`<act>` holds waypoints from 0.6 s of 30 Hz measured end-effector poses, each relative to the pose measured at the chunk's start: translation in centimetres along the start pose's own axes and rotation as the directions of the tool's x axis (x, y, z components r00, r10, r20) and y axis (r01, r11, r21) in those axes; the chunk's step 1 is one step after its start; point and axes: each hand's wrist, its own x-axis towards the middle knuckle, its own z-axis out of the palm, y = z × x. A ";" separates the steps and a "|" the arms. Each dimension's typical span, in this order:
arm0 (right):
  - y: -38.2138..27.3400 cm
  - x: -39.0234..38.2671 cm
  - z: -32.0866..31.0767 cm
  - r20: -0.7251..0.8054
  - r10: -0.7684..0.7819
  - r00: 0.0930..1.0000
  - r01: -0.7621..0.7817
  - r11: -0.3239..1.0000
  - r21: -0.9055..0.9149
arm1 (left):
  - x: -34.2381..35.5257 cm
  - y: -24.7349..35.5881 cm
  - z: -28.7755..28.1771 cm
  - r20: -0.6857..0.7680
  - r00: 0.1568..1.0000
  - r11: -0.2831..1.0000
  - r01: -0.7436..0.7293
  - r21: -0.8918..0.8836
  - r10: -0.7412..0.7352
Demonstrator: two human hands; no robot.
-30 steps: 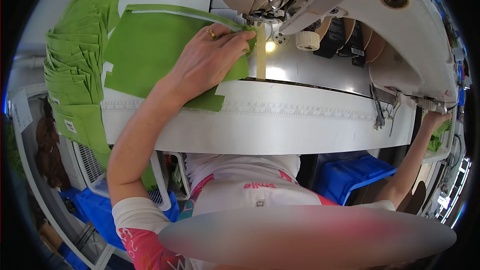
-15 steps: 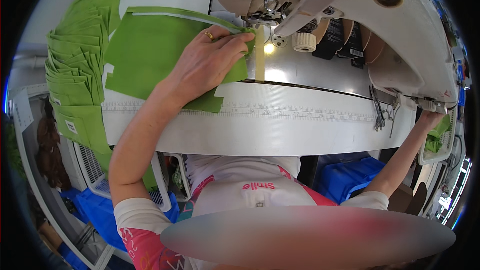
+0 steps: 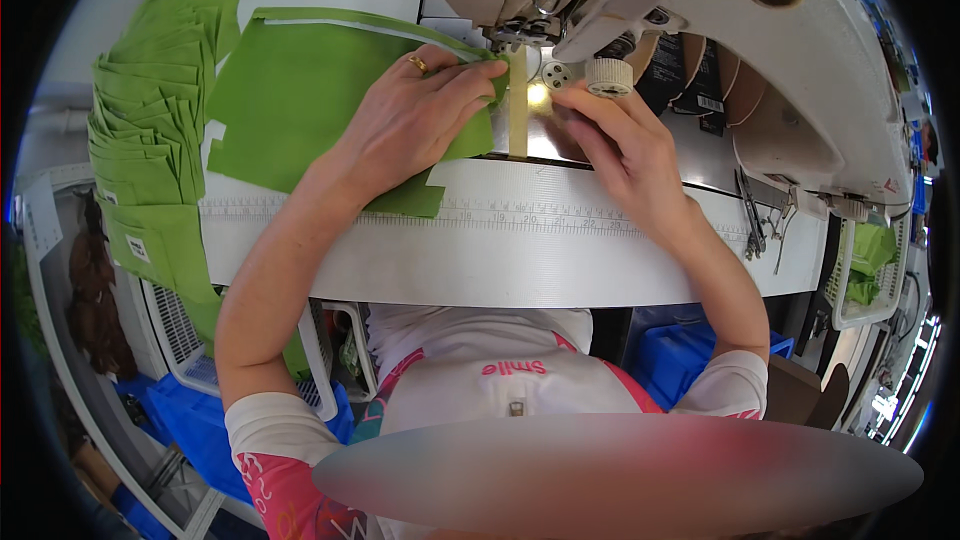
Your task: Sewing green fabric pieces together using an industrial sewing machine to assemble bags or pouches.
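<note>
My left hand (image 3: 405, 120), a ring on one finger, lies over a flat green fabric piece (image 3: 290, 105). Its thumb and fingers are closed on the fabric's right-hand corner, beside the needle area of a sewing machine (image 3: 525, 35). A pale strip runs along the fabric's far edge, and its left side has a small notch. My right hand (image 3: 630, 150) is over the metal machine bed (image 3: 690, 155), just right of a yellowish tape strip (image 3: 518, 115). Its fingers point toward the needle area, slightly apart from the thumb, with nothing visible between them.
Overlapping green fabric pieces (image 3: 150, 130) hang at the table's left side. A printed ruler (image 3: 480, 210) runs along the white table. Small scissors (image 3: 750, 210) lie at the right, near a white basket (image 3: 860, 280) with green cloth. Blue bins (image 3: 665, 360) stand below.
My right hand has left the far right end of the machine and come in beside the needle area. The left hand has kept its hold on the fabric.
</note>
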 end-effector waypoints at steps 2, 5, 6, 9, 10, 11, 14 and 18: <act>1.6 1.2 1.2 0.024 0.036 0.999 -0.036 0.999 -0.021 | 0.5 0.3 0.3 0.014 1.000 1.000 0.009 -0.013 -0.009; 2.7 2.0 2.5 0.030 -0.030 0.999 0.033 0.993 -0.113 | 0.5 0.3 0.3 0.025 0.999 1.000 0.023 -0.014 -0.023; 2.6 2.0 2.9 0.033 -0.058 0.998 0.064 0.973 -0.223 | 0.3 0.3 0.3 0.026 0.999 1.000 0.023 -0.013 -0.023; 2.6 2.5 3.3 0.016 -0.185 0.983 0.178 0.918 -0.354 | 0.3 0.3 0.0 -0.007 1.000 0.999 0.013 0.036 -0.013; 2.6 2.8 3.4 -0.009 -0.281 0.960 0.257 0.889 -0.379 | 0.2 0.4 0.0 -0.008 1.000 0.999 0.018 0.036 -0.018; 2.6 2.8 3.3 -0.006 -0.282 0.959 0.259 0.889 -0.379 | 0.1 0.4 0.1 -0.025 0.999 0.999 0.023 0.038 -0.022; 2.7 3.0 3.3 0.018 -0.283 0.959 0.264 0.869 -0.417 | 0.2 0.4 0.2 -0.043 0.999 0.999 0.026 0.045 -0.024; 2.9 2.8 3.6 0.016 -0.281 0.960 0.262 0.871 -0.416 | 0.1 0.3 0.2 -0.048 0.998 0.998 0.030 0.047 -0.027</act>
